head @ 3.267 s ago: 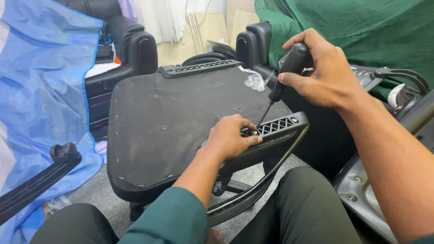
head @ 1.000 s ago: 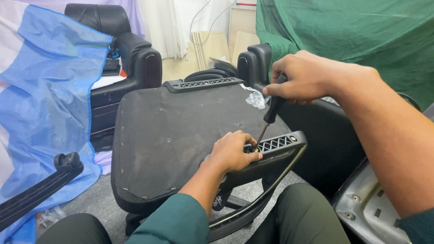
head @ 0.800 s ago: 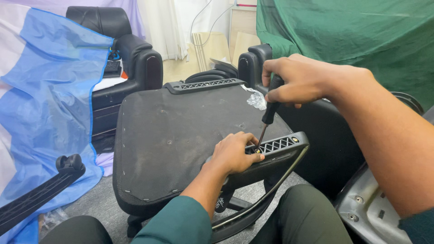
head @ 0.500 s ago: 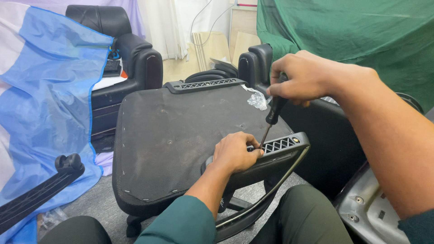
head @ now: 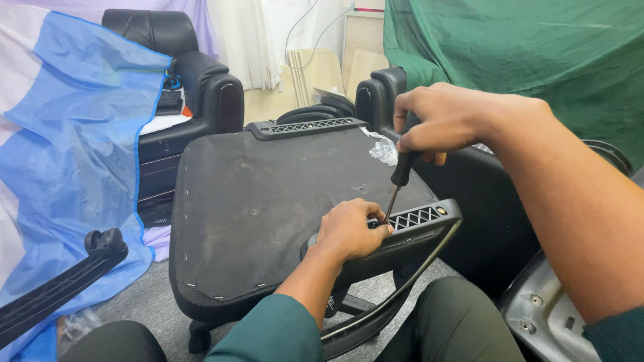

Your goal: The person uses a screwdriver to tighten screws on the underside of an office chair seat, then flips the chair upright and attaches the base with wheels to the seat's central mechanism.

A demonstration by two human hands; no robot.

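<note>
An upturned office chair seat shows its dusty black underside in front of me. My right hand grips the black handle of a screwdriver, held nearly upright with its tip down at the near armrest bracket, a black lattice-patterned piece. My left hand rests curled on that bracket's inner end, fingers right beside the screwdriver tip. A second lattice bracket sits along the seat's far edge. A small clear plastic bag lies on the seat near my right hand.
A black leather armchair stands at the back left beside a blue sheet. A green cloth covers something at the right. A chair base arm with a castor lies at lower left. A grey metal plate sits lower right.
My right hand has kept hold of the screwdriver and shifted slightly on the handle, with the tip staying at the near bracket. My left hand has stayed on the bracket.
</note>
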